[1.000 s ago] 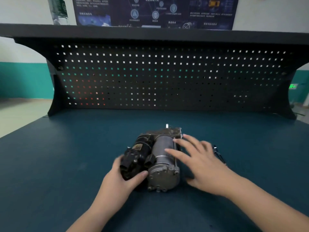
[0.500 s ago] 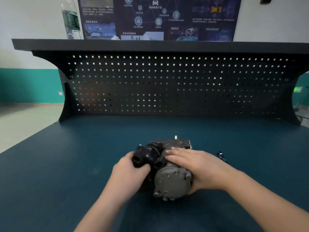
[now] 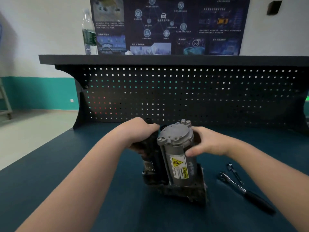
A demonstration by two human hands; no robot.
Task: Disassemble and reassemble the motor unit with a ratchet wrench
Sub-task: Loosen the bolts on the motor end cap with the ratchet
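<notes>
Grey cast metal forms the cylindrical housing of the motor unit, which is standing nearly upright, tilted slightly, on the dark blue workbench top at centre, its bolted end cap facing up and toward the camera. Black, grimy components are sitting against its left side, and a dark bracket is lying under its base. On the housing a yellow label is showing a warning triangle and the word "WARNING"; the smaller print is too blurred to read. The left hand is gripping the black upper part of the unit, fingers curled over it. The right hand is gripping the grey housing from the right, thumb pressing on the near side and fingers wrapping behind. To the right of the unit, apart from it, a ratchet wrench with a black handle is lying on the bench, with a smaller chrome tool just beside its head. Behind, a black pegboard is rising to a shelf carrying a plastic water bottle. On the wall a dark poster is showing network icons, a car and "5G"; its other text is illegible.
</notes>
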